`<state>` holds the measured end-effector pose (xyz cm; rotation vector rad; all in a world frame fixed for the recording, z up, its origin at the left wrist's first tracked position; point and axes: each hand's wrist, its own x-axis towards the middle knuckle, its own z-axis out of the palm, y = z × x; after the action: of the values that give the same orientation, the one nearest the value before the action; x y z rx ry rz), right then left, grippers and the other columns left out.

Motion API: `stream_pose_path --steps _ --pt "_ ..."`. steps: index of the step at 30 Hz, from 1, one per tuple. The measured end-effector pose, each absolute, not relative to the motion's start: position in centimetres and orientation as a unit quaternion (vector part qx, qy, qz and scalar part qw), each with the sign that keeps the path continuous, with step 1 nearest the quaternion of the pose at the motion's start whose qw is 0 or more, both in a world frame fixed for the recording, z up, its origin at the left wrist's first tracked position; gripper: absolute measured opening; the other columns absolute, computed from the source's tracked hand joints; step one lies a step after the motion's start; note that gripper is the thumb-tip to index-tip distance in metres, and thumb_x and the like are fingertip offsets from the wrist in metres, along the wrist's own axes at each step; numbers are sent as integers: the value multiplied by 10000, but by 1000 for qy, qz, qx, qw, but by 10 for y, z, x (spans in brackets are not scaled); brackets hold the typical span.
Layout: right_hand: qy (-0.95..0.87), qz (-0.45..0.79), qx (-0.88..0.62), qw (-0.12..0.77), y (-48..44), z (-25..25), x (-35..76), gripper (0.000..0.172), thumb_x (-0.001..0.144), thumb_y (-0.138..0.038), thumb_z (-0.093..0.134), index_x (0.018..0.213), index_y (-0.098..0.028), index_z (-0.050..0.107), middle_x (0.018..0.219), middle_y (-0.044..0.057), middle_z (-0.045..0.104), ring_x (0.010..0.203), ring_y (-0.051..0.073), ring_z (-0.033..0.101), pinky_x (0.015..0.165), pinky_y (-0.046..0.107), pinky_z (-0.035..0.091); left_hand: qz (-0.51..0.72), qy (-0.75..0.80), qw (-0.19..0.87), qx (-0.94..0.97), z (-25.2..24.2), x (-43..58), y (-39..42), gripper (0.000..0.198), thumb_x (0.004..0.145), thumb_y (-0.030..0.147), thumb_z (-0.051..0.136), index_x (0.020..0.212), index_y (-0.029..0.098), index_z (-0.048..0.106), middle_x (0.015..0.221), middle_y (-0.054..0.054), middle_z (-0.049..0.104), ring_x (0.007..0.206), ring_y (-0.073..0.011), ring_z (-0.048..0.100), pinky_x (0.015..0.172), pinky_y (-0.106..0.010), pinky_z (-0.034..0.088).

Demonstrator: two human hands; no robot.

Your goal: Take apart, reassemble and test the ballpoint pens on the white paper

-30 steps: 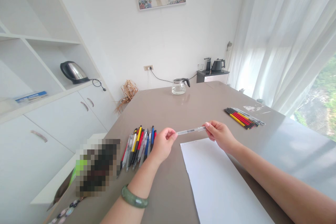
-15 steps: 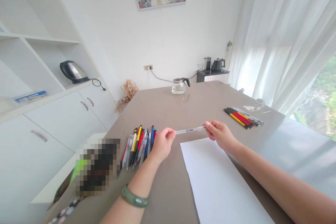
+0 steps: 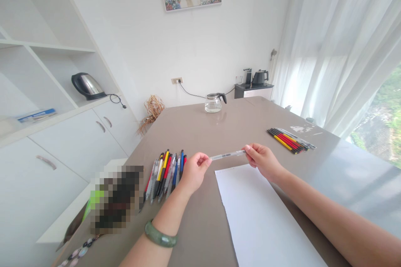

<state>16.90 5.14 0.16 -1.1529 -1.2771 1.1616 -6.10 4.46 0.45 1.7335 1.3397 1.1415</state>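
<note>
I hold a clear pen (image 3: 227, 155) level above the table, one end in each hand. My left hand (image 3: 193, 172) pinches its left end, and my right hand (image 3: 262, 160) pinches its right end. The pen hangs just beyond the far edge of a white sheet of paper (image 3: 263, 221). To the left of my left hand lies a row of several pens (image 3: 165, 172) in yellow, red, blue and clear. A green bangle (image 3: 160, 237) sits on my left wrist.
A second row of yellow, red and black pens (image 3: 290, 139) lies at the right on the brown table (image 3: 200, 129). A glass jug (image 3: 214, 102) stands at the far end. A blurred-out patch (image 3: 116, 198) and beads sit at the near left edge. White cabinets with a kettle (image 3: 87, 85) stand left.
</note>
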Motion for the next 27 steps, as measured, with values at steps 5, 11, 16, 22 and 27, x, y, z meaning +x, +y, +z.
stream_pose_path --steps 5,11,16,22,27 --pt "-529 478 -482 509 51 2 169 326 714 -487 485 635 -171 479 466 -51 361 392 58 276 390 212 242 436 517 342 653 2 -62 47 381 760 493 403 667 158 558 652 -31 578 657 -163 535 622 -263 397" --pt "-528 481 -482 507 51 2 169 321 719 -483 484 647 -170 485 471 -50 360 393 57 272 389 212 235 426 508 381 644 3 -60 45 394 769 501 389 717 151 561 680 -29 594 642 -146 536 585 -237 384" --pt "-525 484 -481 508 51 2 169 313 719 -478 488 651 -172 484 477 -49 364 398 58 277 393 212 235 413 493 395 656 9 -59 40 320 683 473 543 625 158 531 520 47 472 489 -87 408 483 -199 290" --pt "-515 489 -469 525 50 4 170 339 725 -493 479 636 -166 477 461 -51 350 397 59 278 402 219 247 430 488 417 634 6 -60 42 390 754 503 424 600 156 517 577 10 514 567 -111 454 560 -225 338" --pt "-494 521 -428 549 51 4 170 315 741 -465 484 667 -159 494 468 -49 351 404 54 259 403 219 233 431 488 463 601 4 -62 45 424 760 520 397 652 142 557 632 -22 554 595 -119 485 575 -237 365"
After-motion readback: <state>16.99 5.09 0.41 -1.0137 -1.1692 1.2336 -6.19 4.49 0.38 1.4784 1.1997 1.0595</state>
